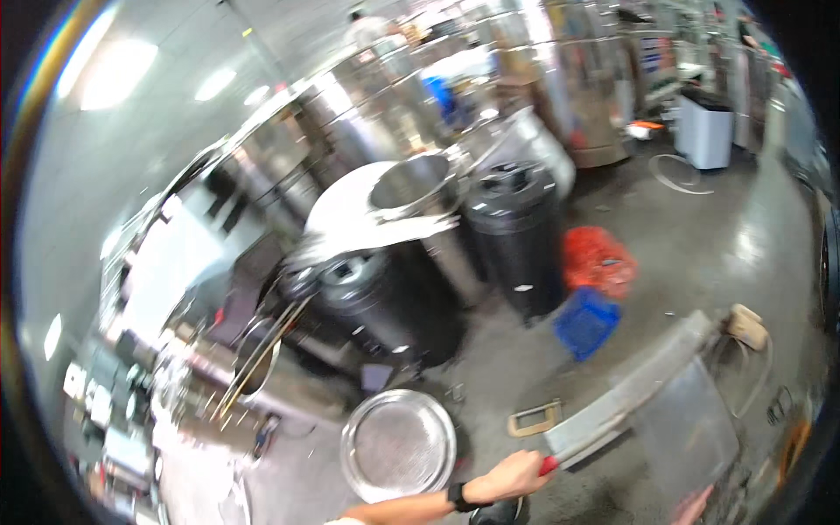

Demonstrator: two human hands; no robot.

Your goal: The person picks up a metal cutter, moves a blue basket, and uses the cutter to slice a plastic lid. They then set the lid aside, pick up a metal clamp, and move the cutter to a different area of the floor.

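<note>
My left hand point(514, 475), with a black watch on its wrist, is closed around a red grip. The grip sits at the near end of a long grey metal piece point(630, 385), which slants up to the right; its kind is unclear. A flat grey panel point(687, 429) lies beside it, and I cannot tell whether the two are joined. Only part of my right hand point(693, 506) shows at the bottom edge, below the panel. It is blurred, and its fingers cannot be made out.
A round metal tray point(398, 442) stands left of my arm. Black lidded bins point(516, 236), a large steel pot point(411, 188) and a steel container with long sticks point(271, 376) stand farther off. A red bag point(599, 261), a blue basket point(588, 322) and a tan frame point(535, 419) lie on the floor.
</note>
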